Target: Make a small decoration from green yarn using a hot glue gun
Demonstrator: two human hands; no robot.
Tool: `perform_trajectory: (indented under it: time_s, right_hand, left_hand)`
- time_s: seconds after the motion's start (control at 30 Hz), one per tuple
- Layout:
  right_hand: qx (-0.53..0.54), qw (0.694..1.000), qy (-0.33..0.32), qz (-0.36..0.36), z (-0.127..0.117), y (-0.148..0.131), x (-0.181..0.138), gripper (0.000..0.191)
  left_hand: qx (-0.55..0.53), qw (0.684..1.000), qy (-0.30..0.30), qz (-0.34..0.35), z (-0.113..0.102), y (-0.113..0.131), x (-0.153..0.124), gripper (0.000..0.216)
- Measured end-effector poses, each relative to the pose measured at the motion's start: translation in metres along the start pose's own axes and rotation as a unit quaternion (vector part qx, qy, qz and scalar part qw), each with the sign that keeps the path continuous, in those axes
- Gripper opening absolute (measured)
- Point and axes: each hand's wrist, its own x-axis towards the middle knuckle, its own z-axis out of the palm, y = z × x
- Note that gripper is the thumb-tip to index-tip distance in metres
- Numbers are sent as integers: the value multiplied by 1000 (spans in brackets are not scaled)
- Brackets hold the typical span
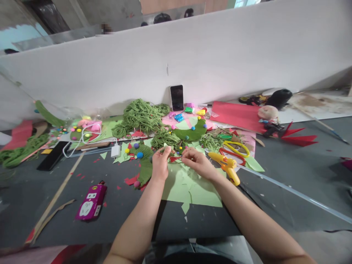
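Observation:
My left hand (160, 164) and my right hand (195, 161) meet over light green paper sheets (189, 187) near the table's middle. Both pinch a small red paper piece (175, 158) between their fingertips, the left from one end, the right from the other. Just left of my left hand lies a green yarn-covered shape with coloured pompoms (142, 161). A yellow glue gun (227, 167) lies right beside my right wrist.
Green yarn pile (141, 116) and a phone (176, 97) leaning on the white partition (192, 62) stand behind. Yellow and red scissors (236, 148), red paper (236, 114), a magenta power strip (91, 202), a white charger (116, 150) and a dark phone (54, 155) lie around.

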Motion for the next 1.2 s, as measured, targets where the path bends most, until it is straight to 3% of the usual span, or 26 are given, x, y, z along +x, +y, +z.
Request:
perform_trajectory:
  time_s: [0.13,0.2,0.4,0.5,0.6,0.73,0.83,0.93,1.03,1.1,1.2]
  right_hand:
    - [122,985,-74,95,-6,-8,-2,26]
    - [129,982,-82,107,-10,-12,-2,27]
    - [-31,997,51,41,-23,-11,-1,22]
    - [-49,990,130,20,-26,-11,-1,20]
    - [-36,981,189,-1,-27,-14,-2,21]
    - [-47,975,216,-23,-26,-15,-1,22]
    - [-90,978,184,-26,-26,-10,-1,26]
    - [-170,977,128,-24,-26,-7,0,26]
    - [-215,969,122,-27,-26,-19,3,24]
    - [-159,977,132,-43,-26,-36,6,24]
    - [-33,992,118,-24,-25,-69,12,23]
  left_hand:
    - [-106,993,14,-51,1,3,4,21]
    - [-172,981,44,-79,-1,5,7,16]
    - [-272,954,99,-77,-20,21,24,11]
    - [-309,944,104,-53,-31,31,29,19]
    - [-402,912,79,-36,-40,41,32,24]
    - [-470,880,62,-20,-49,56,33,35]
    - [-490,870,48,-7,-48,74,34,39]
    - [-452,892,20,10,-35,91,34,36]
    - [-297,954,-34,-3,-12,98,29,20]
    - [-143,985,-84,40,4,96,25,16]
    - [7,993,-90,79,25,87,17,19]
